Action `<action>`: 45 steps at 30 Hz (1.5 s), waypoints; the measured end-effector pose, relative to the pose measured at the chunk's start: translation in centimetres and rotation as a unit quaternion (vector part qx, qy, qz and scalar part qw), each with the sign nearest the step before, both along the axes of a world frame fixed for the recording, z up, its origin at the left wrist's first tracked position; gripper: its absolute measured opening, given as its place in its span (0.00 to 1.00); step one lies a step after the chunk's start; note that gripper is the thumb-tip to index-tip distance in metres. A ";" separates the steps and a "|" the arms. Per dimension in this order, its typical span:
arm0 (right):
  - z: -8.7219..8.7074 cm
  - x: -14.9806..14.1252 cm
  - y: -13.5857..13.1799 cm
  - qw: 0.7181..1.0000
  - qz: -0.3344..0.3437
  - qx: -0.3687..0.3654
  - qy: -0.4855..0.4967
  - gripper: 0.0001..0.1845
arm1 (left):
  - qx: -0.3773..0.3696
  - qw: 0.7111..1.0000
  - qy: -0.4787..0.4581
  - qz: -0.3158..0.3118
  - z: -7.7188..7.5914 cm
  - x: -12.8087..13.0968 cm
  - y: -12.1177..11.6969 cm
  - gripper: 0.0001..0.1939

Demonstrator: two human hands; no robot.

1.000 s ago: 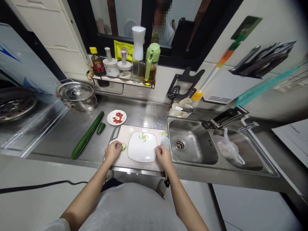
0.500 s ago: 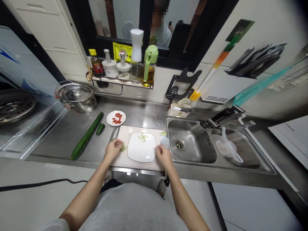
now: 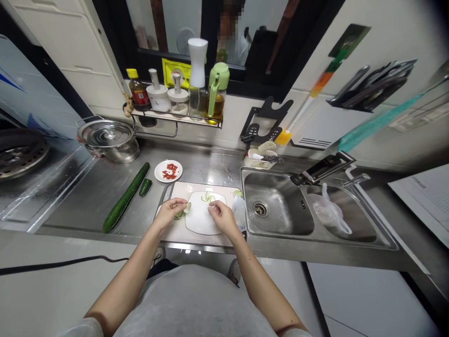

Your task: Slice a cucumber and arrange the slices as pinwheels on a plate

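A white square plate (image 3: 200,220) lies on a pale cutting board (image 3: 178,189) at the counter's front edge, with a few cucumber slices (image 3: 207,197) near its far side. My left hand (image 3: 170,210) pinches a cucumber slice (image 3: 187,208) at the plate's left edge, above more slices on the board. My right hand (image 3: 220,216) hovers over the plate's right half, fingers curled toward the slices. A knife blade (image 3: 239,207) rests at the board's right edge.
A whole cucumber (image 3: 125,197) and a cut end (image 3: 145,186) lie left of the board, beside a small dish of chopped red chili (image 3: 169,171). A lidded steel pot (image 3: 108,139) stands at the back left. The sink (image 3: 277,208) adjoins the board on the right.
My left hand lifted a cucumber slice from the board toward the plate. My right hand left the knife and moved left over the plate.
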State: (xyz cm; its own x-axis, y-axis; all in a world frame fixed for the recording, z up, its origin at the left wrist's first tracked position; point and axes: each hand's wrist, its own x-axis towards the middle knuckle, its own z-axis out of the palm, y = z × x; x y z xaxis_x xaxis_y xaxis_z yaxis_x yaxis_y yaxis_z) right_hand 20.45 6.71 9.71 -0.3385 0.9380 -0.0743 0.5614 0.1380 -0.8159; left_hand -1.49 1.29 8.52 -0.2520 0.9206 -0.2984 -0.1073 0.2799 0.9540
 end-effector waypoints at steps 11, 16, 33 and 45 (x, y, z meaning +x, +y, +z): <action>0.1 -4.2 0.0 0.984 0.079 -0.061 0.145 0.09 | 0.023 0.998 -0.025 -0.055 1.7 2.0 0.1 0.23; 0.7 -3.4 0.3 0.985 0.069 -0.039 0.153 0.09 | 0.028 0.999 0.017 -0.019 1.7 2.7 -0.1 0.24; 1.1 -0.5 0.7 0.990 0.093 0.062 0.090 0.07 | -0.039 0.994 -0.098 -0.021 2.2 5.0 1.7 0.27; -0.7 -0.8 1.1 0.975 -0.007 -0.114 0.189 0.07 | 0.063 0.996 -0.062 -0.030 0.8 5.7 2.7 0.24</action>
State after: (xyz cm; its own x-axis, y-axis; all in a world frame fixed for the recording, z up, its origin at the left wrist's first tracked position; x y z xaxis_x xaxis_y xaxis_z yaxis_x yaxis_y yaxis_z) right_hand 19.63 7.76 9.04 -0.3688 0.9167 -0.1541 0.2161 -0.0767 -0.9734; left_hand 4.19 4.00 9.31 -0.1638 0.9648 -0.2059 -0.2136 0.1691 0.9622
